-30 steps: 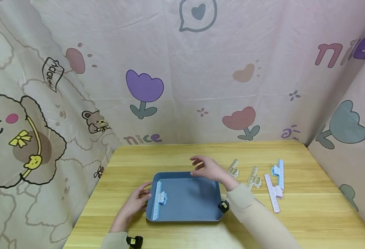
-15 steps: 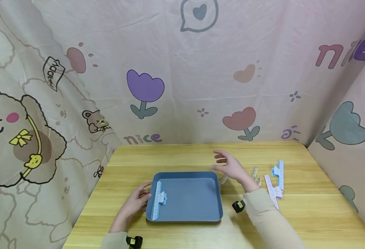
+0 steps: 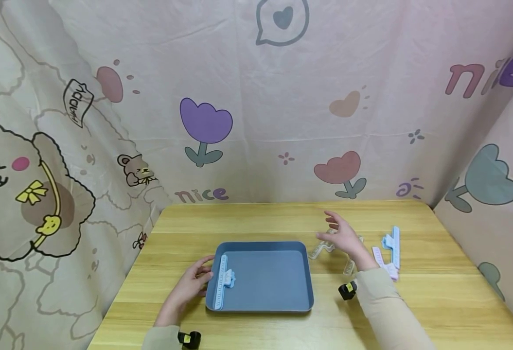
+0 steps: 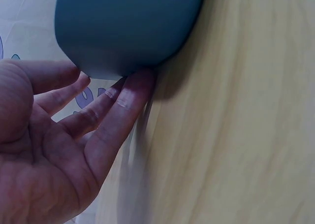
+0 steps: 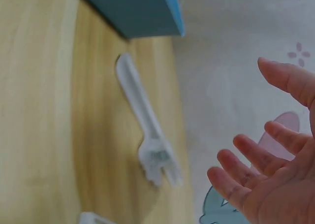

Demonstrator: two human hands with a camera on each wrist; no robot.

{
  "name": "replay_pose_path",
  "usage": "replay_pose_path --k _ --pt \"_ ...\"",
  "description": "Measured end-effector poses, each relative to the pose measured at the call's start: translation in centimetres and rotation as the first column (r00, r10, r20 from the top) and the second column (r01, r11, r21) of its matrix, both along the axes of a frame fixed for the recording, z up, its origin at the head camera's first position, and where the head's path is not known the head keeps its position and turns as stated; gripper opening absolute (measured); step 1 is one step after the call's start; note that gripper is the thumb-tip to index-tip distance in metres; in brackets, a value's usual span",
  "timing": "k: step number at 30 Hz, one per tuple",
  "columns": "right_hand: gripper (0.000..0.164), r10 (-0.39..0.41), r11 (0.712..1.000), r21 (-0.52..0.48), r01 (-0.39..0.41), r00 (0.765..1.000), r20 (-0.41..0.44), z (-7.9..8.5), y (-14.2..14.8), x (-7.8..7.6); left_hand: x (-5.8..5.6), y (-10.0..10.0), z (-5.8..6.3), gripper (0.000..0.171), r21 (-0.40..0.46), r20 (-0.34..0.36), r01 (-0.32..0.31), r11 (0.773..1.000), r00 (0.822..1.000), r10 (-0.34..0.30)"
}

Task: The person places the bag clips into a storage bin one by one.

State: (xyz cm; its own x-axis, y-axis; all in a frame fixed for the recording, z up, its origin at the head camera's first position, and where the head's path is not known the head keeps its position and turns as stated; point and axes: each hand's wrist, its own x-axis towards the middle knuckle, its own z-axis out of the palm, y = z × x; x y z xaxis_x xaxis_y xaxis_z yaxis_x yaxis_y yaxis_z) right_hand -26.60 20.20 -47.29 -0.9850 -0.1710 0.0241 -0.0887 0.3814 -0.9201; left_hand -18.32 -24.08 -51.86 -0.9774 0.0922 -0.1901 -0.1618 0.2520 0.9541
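A grey-blue rectangular tray (image 3: 269, 304) sits on the wooden table, with a light-blue ruler clip (image 3: 220, 282) lying along its left side inside. My left hand (image 3: 190, 282) rests against the tray's left wall; the left wrist view shows thumb and fingertips on the outside of it, fingers fairly straight. To the tray's right, my right hand (image 3: 344, 238) hovers with spread fingers and holds nothing. Below it lie a clear ruler clip (image 3: 317, 250), close to the tray's right edge, and another clear clip (image 3: 349, 267), partly hidden by the wrist.
Farther right lie a lilac ruler clip (image 3: 389, 270), partly covered by the sleeve, and a light-blue clip (image 3: 396, 243) touching or overlapping it. A printed curtain (image 3: 256, 165) hangs behind the table's back edge and along both sides.
My right hand has moved right, from over the tray's back right rim to above the clear clips. A clear clip now lies closer to the tray. My left hand stays put.
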Motion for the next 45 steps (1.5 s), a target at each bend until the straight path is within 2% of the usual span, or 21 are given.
replay_pose_path --k 9,16,23,32,39,45 --pt "0.081 -0.07 0.996 0.066 0.066 0.996 0.058 -1.7 1.0 -0.4 -0.2 0.0 0.0 0.048 -0.005 0.001 0.0 1.0 1.0 0.0" --pt "0.082 -0.11 0.993 0.052 0.104 0.987 0.119 -3.1 1.1 -0.1 -0.1 0.2 0.3 0.048 0.0 0.0 -0.002 1.0 1.0 0.002" --pt "0.081 -0.154 0.983 0.122 0.136 0.977 0.149 -3.3 0.6 0.2 -0.1 0.2 0.1 0.048 -0.014 0.003 -0.019 1.0 1.0 0.019" --pt "0.069 -0.214 0.967 0.178 0.182 0.959 0.183 -3.7 0.2 0.3 -0.1 0.1 0.0 0.048 0.0 0.003 -0.003 1.0 1.0 0.003" --pt "0.062 -0.247 0.955 0.211 0.21 0.953 0.172 -4.2 0.3 0.1 -0.2 0.0 -0.3 0.049 0.003 0.0 0.0 1.0 1.0 0.0" --pt "0.059 -0.258 0.944 0.247 0.217 0.955 0.148 -4.2 0.3 0.0 -0.1 -0.1 0.0 0.048 0.023 -0.009 0.023 0.999 1.0 -0.023"
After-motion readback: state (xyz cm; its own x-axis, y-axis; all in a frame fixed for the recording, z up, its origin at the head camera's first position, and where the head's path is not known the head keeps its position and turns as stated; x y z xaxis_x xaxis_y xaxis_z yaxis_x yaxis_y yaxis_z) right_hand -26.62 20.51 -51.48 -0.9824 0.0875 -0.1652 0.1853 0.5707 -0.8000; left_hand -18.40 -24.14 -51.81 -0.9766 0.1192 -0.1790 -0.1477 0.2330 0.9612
